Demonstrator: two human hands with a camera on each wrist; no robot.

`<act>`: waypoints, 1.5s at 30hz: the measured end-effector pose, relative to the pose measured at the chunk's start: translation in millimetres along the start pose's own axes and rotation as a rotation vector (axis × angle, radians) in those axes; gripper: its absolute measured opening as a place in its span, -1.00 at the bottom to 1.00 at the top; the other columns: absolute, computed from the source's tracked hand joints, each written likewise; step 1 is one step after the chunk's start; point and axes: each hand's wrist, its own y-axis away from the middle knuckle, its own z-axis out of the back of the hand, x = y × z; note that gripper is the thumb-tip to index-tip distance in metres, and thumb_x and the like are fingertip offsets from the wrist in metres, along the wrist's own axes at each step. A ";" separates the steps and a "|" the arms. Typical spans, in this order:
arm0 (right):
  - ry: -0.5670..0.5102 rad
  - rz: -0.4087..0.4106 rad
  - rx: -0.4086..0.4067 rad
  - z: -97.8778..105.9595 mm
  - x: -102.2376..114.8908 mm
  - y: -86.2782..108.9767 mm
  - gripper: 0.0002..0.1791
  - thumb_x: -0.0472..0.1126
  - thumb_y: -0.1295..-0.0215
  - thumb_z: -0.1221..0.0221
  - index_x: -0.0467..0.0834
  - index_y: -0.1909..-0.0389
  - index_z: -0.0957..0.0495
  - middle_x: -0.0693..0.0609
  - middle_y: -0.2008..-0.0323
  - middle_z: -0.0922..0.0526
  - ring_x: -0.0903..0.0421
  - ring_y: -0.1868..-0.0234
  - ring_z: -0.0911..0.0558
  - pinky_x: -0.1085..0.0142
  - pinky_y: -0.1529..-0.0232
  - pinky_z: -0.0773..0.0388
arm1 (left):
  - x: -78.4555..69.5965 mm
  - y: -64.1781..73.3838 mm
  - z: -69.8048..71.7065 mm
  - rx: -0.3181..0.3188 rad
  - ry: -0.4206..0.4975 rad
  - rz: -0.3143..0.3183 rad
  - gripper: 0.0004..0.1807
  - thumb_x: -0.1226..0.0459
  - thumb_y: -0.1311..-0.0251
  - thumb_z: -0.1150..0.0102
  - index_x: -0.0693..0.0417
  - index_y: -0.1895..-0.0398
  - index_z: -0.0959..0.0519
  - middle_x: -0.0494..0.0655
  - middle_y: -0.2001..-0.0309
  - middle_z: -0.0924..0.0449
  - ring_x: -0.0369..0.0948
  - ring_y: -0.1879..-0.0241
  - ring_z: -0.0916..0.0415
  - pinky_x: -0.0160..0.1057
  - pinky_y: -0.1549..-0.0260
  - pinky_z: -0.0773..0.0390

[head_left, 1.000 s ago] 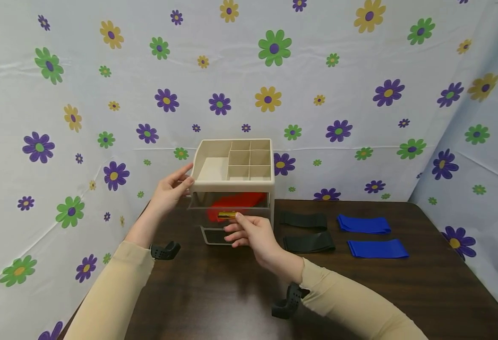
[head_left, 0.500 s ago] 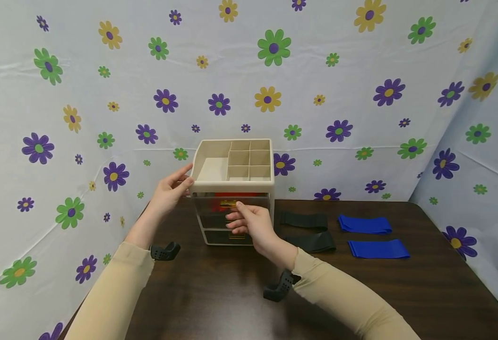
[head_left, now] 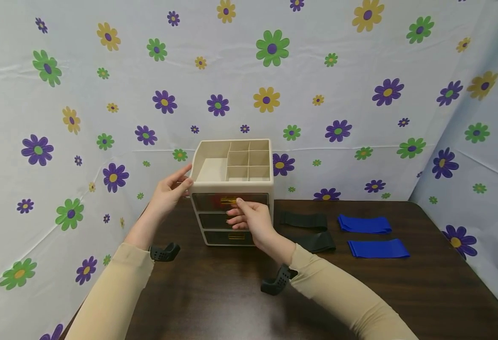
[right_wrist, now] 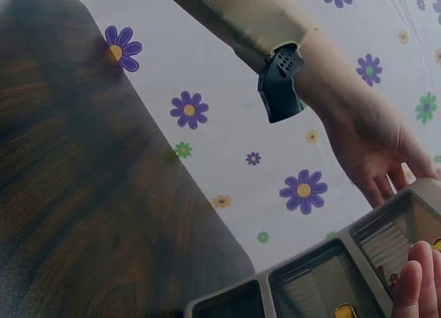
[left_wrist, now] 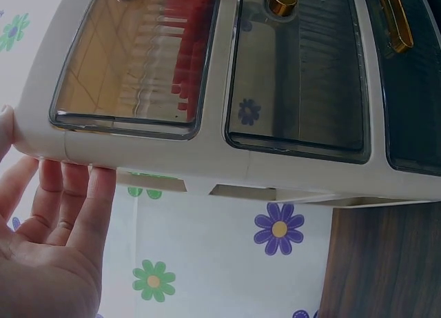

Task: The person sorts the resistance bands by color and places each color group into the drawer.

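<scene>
A cream desktop organizer with several top compartments and three dark see-through drawers stands on the table. My right hand pinches the gold handle of the top drawer, whose front is flush with the frame. Something red shows through that drawer's front in the left wrist view; its kind is unclear. My left hand rests against the organizer's upper left side, fingers fairly straight and thumb near the front corner. In the left wrist view, the left fingers touch the side wall.
Right of the organizer, two folded black bands lie on the dark wooden table. Beside them are two folded blue bands. A flower-printed cloth hangs behind the table and along its sides.
My right hand has moved forward and slightly up, pushing the top drawer in from partly pulled out to flush. The red thing has gone in with it. My left hand stays put.
</scene>
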 end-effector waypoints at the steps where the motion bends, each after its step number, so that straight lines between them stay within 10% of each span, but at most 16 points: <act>1: 0.004 -0.003 0.001 0.1 1.1 -0.2 -0.51 -0.08 -0.52 0.02 -0.51 0.01 -0.51 -0.25 0.27 -0.70 0.14 0.47 -0.70 0.29 0.41 -0.65 | -0.7 0.3 -0.3 -0.001 0.004 0.004 -0.43 0.31 -0.41 -0.04 0.19 -0.44 -0.21 0.12 0.07 -0.43 -0.35 0.23 -0.48 -0.43 0.26 -0.56; 17: 0.071 -0.006 0.004 9.9 -13.6 7.3 -0.53 -0.08 -0.46 -0.07 -0.49 0.05 -0.56 -0.18 0.35 -0.71 0.13 0.50 -0.69 0.27 0.44 -0.65 | -0.6 0.2 -0.4 -0.002 0.005 0.019 -0.43 0.28 -0.41 -0.04 0.17 -0.45 -0.22 0.16 0.03 -0.43 -0.35 0.20 -0.49 -0.19 0.09 -0.59; 34: 0.057 -0.142 -0.019 26.8 -57.8 18.2 -0.42 0.03 -0.39 -0.15 -0.51 0.06 -0.55 -0.20 0.38 -0.70 0.15 0.55 -0.68 0.34 0.50 -0.63 | -2.3 1.1 -2.1 -0.004 0.025 0.032 -0.43 0.29 -0.42 -0.03 0.18 -0.45 -0.21 0.15 0.03 -0.41 -0.33 0.19 -0.46 -0.46 0.22 -0.55; 45: -0.013 -0.176 -0.035 19.7 -56.5 5.4 -0.45 0.02 -0.43 -0.09 -0.47 0.02 -0.54 -0.08 0.45 -0.70 0.17 0.56 -0.67 0.37 0.52 -0.62 | 24.2 -11.5 2.6 -0.013 0.014 0.030 -0.41 0.18 -0.40 -0.08 -0.01 -0.46 -0.24 0.10 0.00 -0.42 -0.28 0.15 -0.46 -0.26 0.11 -0.58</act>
